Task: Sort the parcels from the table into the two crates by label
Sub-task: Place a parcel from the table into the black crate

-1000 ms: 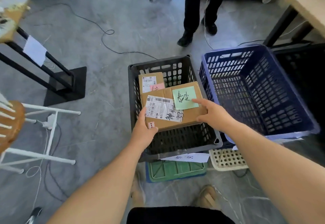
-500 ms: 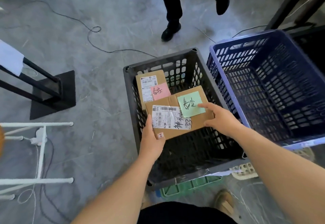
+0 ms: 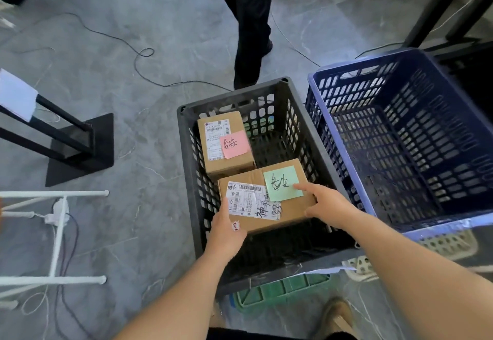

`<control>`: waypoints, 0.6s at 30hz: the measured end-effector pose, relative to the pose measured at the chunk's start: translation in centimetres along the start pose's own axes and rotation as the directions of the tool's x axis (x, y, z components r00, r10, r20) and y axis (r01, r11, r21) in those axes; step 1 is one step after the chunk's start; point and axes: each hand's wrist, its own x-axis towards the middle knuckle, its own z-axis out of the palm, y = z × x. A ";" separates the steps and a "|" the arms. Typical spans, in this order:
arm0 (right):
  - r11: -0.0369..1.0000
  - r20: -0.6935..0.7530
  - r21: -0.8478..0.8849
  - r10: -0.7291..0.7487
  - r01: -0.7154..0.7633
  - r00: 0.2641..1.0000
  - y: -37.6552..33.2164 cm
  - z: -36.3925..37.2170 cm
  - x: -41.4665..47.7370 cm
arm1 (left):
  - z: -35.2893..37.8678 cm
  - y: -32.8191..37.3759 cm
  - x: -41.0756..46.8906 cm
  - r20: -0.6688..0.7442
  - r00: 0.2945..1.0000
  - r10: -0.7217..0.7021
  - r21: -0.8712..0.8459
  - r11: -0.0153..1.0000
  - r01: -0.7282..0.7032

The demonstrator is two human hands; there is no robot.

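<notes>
view: head-worn, wide-angle | facing: forward and steeply down | range: near, just above black crate point(image 3: 188, 179)

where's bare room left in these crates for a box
The blue slatted plastic crate shows only bare floor. In the black slatted plastic crate, the far right corner is bare, between the pink-noted cardboard box and the right wall. The middle is crowded: green-noted cardboard parcel held by left hand and right hand.

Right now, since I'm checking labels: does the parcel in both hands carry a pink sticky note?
No, the held parcel bears a green sticky note.
</notes>
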 end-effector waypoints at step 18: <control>0.991 0.162 -0.117 0.079 -0.061 0.984 3.2 4.8 11.0 | 3.3 -6.2 9.0 -0.038 0.981 -0.189 0.222 0.956 0.193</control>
